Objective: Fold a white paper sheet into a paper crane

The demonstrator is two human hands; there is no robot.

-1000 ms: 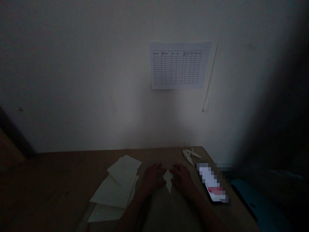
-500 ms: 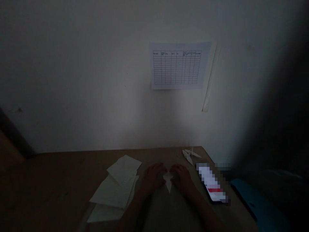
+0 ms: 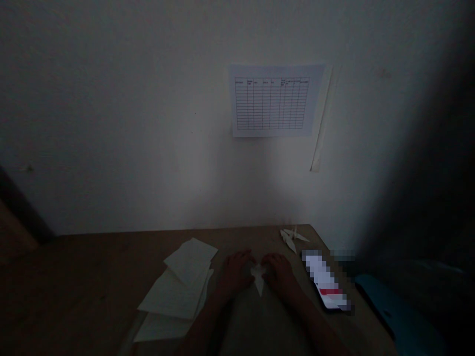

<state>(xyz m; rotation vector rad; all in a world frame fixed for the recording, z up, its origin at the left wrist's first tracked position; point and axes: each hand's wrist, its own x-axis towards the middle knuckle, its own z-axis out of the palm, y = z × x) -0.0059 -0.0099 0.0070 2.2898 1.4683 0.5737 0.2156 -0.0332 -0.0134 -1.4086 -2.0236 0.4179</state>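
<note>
A small white folded paper piece (image 3: pixel 259 278) with a point toward me lies on the brown table (image 3: pixel 92 277). My left hand (image 3: pixel 235 272) presses on its left side with fingers curled over the paper. On its right side my right hand (image 3: pixel 279 272) does the same. Both hands touch the paper and cover its upper edges. The room is dim, so the fingertips are hard to make out.
A loose stack of white sheets (image 3: pixel 178 289) lies left of my hands. A finished folded paper figure (image 3: pixel 292 237) sits at the table's far right. A lit phone (image 3: pixel 325 284) lies to the right, beside a blue object (image 3: pixel 397 316). A printed grid sheet (image 3: pixel 273 101) hangs on the wall.
My hands have drawn closer together over the folded paper, covering more of its top. Nothing else has moved.
</note>
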